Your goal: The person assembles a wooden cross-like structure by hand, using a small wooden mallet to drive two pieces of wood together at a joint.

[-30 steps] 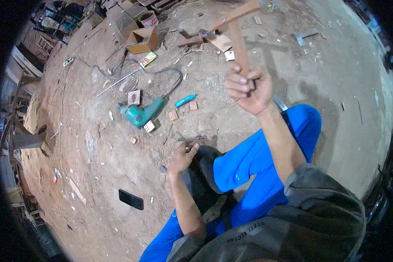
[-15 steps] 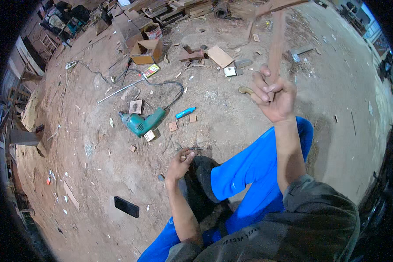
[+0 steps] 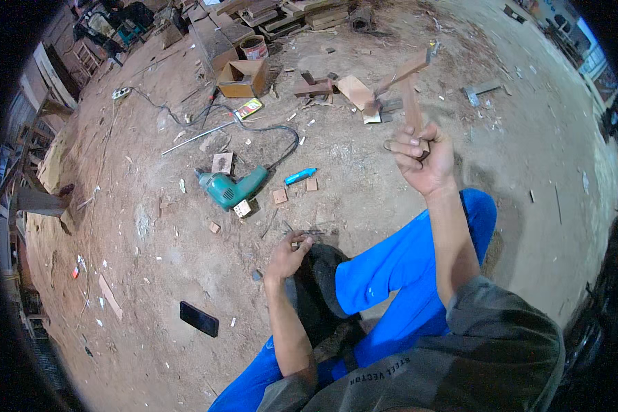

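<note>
My right hand [image 3: 427, 159] is closed round the lower end of a T-shaped wooden piece [image 3: 411, 106], raised above the ground. Its crosspiece slants from lower left to upper right. Part of a curved handle shows just behind that hand's fingers. Over my left knee, my left hand [image 3: 288, 258] has its fingers curled in toward the thumb; whatever they might pinch is too small to make out. Beside its fingertips is a thin dark rod [image 3: 314, 232]. Beyond lie a green power drill [image 3: 231, 185], a blue marker [image 3: 300, 176] and small wooden squares [image 3: 280, 196].
A phone [image 3: 199, 318] lies on the ground at left. Farther off are a cardboard box [image 3: 243, 79], a bucket [image 3: 254, 48], a metal rod [image 3: 198, 139], wood offcuts [image 3: 314, 87] and a hammer-like tool [image 3: 484, 88]. The drill's cord [image 3: 281, 129] loops across the floor.
The wooden piece in my right hand has come down and tipped, bringing its whole crosspiece into clearer sight. My right hand shifts slightly left; my left hand stays over the knee.
</note>
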Available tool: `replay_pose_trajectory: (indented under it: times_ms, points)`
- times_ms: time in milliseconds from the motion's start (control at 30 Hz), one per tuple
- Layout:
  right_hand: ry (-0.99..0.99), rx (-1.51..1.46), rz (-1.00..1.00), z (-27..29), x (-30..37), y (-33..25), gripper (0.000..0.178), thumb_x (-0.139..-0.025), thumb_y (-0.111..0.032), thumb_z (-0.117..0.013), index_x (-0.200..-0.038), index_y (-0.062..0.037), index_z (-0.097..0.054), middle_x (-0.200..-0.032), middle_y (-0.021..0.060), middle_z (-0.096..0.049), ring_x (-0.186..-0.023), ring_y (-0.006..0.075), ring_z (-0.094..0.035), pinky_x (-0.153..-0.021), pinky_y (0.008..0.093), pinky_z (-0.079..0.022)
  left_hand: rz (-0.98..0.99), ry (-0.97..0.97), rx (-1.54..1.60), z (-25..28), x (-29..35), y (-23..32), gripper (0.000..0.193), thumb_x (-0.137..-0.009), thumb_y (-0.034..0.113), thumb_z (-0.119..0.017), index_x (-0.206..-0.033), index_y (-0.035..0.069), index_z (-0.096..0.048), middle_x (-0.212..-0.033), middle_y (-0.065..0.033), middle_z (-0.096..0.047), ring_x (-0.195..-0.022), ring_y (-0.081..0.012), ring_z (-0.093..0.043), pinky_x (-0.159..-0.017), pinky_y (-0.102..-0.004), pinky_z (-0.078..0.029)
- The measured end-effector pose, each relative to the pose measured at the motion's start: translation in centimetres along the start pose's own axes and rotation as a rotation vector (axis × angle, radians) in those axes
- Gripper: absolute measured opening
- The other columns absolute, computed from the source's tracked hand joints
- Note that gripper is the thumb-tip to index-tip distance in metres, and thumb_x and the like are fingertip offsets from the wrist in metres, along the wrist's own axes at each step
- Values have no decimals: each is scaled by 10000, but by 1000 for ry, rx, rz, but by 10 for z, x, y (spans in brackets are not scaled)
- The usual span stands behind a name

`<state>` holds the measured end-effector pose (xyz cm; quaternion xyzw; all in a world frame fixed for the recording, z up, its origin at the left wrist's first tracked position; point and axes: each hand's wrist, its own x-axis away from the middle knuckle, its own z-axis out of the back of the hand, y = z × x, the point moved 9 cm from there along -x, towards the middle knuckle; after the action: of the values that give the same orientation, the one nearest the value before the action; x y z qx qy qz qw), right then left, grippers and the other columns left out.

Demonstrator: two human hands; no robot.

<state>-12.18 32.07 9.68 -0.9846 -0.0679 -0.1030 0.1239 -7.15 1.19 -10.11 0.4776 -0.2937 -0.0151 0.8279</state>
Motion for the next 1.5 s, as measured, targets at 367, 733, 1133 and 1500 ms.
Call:
replay_pose_trajectory:
  times_ms: [367, 733, 1133, 1500]
  points:
    - [-305, 832, 709, -36, 24, -28, 240, -622, -39, -498, -839, -85, -404, -652, 64, -449, -481, 124, -396, -409, 265, -318, 25, 37, -11, -4, 4, 7, 513, -934, 345, -658, -1324, 32, -546, -1149, -129, -672, -922, -221, -652, -680, -333, -563]
    - [-106, 18, 69, -7, 6, -10, 145, -751, -117, -495, -876, -60, -448, -639, -10, -400, -501, 87, -414, -373, 209, -262, 78, 50, -10, 4, 6, 2, 579, -913, 399, -654, -1310, -8, -545, -1191, -172, -667, -1133, -303, -633, -968, -398, -483]
    - [-387, -151, 53, -83, 66, -23, 167, -905, -83, -522, -980, 24, -419, -789, 82, -465, -734, 181, -502, -536, 261, -407, 21, -2, -37, 4, 12, 12, 577, -931, 426, -621, -1321, 10, -531, -1226, -176, -647, -1150, -332, -612, -968, -411, -479]
    - [-309, -347, 107, -72, 67, -37, 152, -982, -106, -439, -983, 42, -407, -872, 119, -413, -775, 193, -451, -537, 271, -431, -24, 10, -80, -2, 5, 11, 567, -933, 445, -615, -1323, 37, -553, -1219, -155, -653, -1132, -278, -610, -947, -398, -491]
